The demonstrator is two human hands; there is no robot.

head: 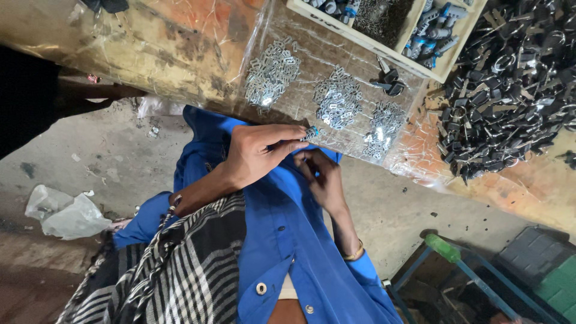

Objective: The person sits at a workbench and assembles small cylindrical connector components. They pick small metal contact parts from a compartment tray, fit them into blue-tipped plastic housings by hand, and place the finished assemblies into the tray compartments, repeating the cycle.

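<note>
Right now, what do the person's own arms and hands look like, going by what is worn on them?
Both hands are bare, with no gloves. The left hand has a forearm showing out of a pushed-up bright blue sleeve, with a beaded band at its edge. The right hand has a thin gold-coloured bangle at the wrist, above a blue cuff. A black-and-white checked scarf lies over the left arm.

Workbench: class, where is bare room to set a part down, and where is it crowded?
Free: worn bench top left of the clip piles; orange patch below the black parts heap. Crowded: clear sheet, divided tray, and around both hands.
</note>
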